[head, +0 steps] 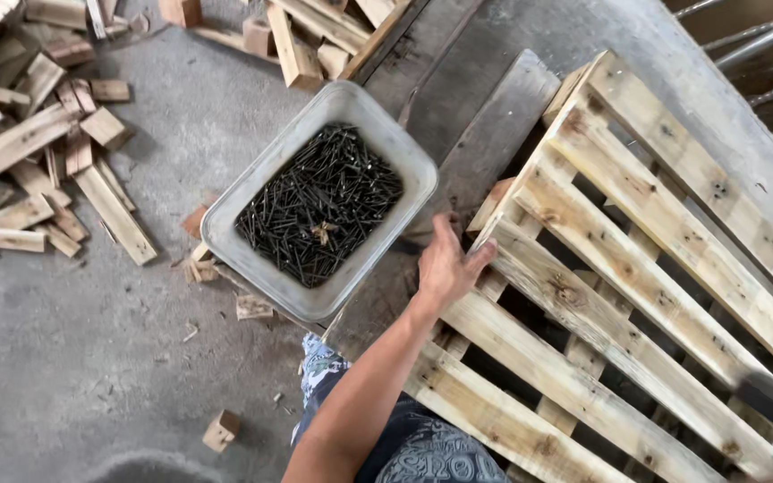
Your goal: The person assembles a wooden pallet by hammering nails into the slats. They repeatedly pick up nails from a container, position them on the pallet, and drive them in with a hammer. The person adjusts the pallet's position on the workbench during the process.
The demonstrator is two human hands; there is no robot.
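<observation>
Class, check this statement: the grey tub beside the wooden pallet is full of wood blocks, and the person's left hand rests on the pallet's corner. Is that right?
Not quite. The head view shows the tub holds dark nails, not wood blocks. The left hand does rest on the pallet corner.

The left hand (445, 266) and forearm are bare, sleeveless; dark patterned shorts (413, 443) with a pale floral edge.
</observation>
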